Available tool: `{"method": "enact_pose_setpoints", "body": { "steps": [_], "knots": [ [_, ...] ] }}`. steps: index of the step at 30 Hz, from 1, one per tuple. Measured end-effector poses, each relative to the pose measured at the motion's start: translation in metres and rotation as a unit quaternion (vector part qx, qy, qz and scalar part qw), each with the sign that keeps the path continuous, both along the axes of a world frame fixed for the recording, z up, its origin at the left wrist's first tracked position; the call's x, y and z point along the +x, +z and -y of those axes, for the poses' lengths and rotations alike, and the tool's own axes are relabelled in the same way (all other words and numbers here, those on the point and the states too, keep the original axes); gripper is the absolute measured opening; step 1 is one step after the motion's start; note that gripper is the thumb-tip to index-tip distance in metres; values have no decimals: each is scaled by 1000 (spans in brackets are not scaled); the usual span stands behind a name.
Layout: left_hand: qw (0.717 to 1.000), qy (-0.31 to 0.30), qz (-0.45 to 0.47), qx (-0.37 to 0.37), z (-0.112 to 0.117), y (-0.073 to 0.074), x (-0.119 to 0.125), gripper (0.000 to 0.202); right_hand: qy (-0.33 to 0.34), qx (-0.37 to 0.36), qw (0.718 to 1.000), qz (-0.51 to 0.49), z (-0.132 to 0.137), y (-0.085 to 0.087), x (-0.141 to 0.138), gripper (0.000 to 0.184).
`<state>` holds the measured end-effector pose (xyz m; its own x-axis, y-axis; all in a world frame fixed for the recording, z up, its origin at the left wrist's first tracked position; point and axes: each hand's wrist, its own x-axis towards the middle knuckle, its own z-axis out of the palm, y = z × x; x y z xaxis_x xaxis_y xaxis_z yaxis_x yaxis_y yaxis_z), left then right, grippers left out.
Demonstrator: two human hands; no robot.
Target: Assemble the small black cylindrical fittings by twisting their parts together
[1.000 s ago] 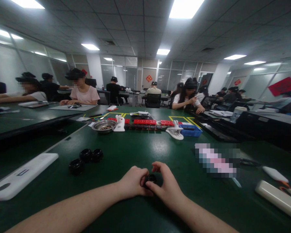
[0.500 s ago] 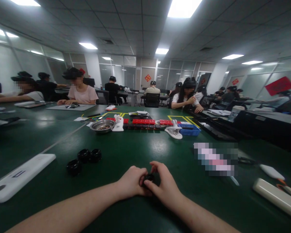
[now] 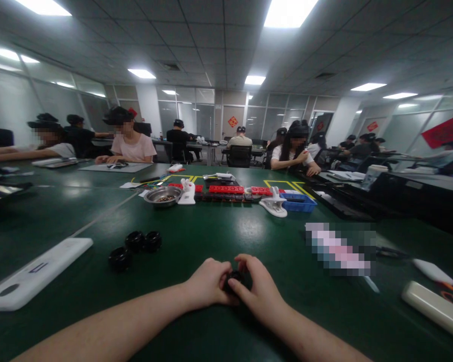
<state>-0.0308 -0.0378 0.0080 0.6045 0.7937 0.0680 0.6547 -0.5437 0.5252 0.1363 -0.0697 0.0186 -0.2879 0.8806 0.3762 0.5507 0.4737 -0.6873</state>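
Observation:
Between my two hands, low over the green table (image 3: 166,311), is a round black part (image 3: 234,279) that looks like a small wheel. My left hand (image 3: 211,281) has its fingers wrapped round the left side of it. On the other side, my right hand (image 3: 254,284) holds it with a curved thumb and fingers. Much of the part is covered by my fingers. To the left lie three more glossy black wheel-like parts (image 3: 135,241), close together.
At left lies a long white panel (image 3: 56,269). Farther back stand a metal bowl (image 3: 163,196) of small bits, white clips (image 3: 275,203), red strips (image 3: 226,189) and a blue tray (image 3: 298,202). At right are a blurred-out item (image 3: 340,250) and a cream bar (image 3: 438,309). Co-workers sit beyond.
The whole view has shifted slightly to the right and down. Both hands still hold the round black part in nearly the same pose.

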Motion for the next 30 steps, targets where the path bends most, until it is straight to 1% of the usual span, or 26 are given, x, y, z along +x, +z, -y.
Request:
{"method": "enact_pose_setpoints", "body": {
  "steps": [2, 4, 5, 6, 10, 11, 13, 15, 17, 18, 20, 22, 23, 25, 28, 29, 30],
  "knots": [
    [1000, 0, -1, -7, 1, 2, 0, 35, 41, -3, 999, -5, 1, 1, 0, 33],
    [1000, -5, 1, -20, 2, 5, 0, 37, 77, 0, 997, -22, 2, 4, 2, 43],
    [1000, -7, 2, -21, 3, 7, 0, 37, 85, 2, 996, -27, 3, 5, 3, 47],
    [1000, -6, 2, -18, 3, 7, 0, 38, 80, 6, 996, -29, 3, 6, 5, 48],
    [1000, 6, 4, -11, 1, 5, 0, 39, 4, 22, 999, -32, 1, 6, 4, 39],
    [1000, 6, 5, -14, 1, 4, 1, 38, -3, 20, 999, -31, 0, 5, 4, 38],
    [1000, 7, 4, -19, 0, 1, 1, 37, 22, 23, 999, -33, -1, 4, 3, 36],
    [1000, 11, -2, -19, -1, 1, 0, 39, 72, 31, 996, -38, -1, 3, 5, 40],
    [1000, 15, -8, -19, 0, 3, 0, 40, 94, 38, 993, -53, -1, 4, 8, 44],
    [1000, 16, -10, -20, 0, 4, 0, 40, 84, 41, 994, -63, -2, 4, 9, 44],
    [1000, 17, -8, -23, 1, 5, 0, 39, 32, 48, 996, -74, -3, 3, 9, 40],
    [999, 14, -1, -28, 1, 5, 0, 38, -19, 40, 997, -58, -5, 2, 7, 37],
    [1000, 12, 2, -29, 0, 4, 0, 39, -30, 30, 998, -45, -6, 1, 5, 38],
    [1000, 10, 3, -23, 0, 3, 0, 40, -11, 11, 1000, -25, -7, 1, 5, 37],
    [1000, 9, -1, -9, -1, 3, 0, 42, 64, 0, 998, -29, -6, 3, 9, 41],
    [1000, 8, 0, -8, -1, 3, -1, 42, 75, -1, 997, -33, -6, 4, 10, 40],
    [1000, 6, 1, -9, -1, 3, -1, 42, 72, 2, 997, -37, -5, 5, 11, 38]
  ]
}}
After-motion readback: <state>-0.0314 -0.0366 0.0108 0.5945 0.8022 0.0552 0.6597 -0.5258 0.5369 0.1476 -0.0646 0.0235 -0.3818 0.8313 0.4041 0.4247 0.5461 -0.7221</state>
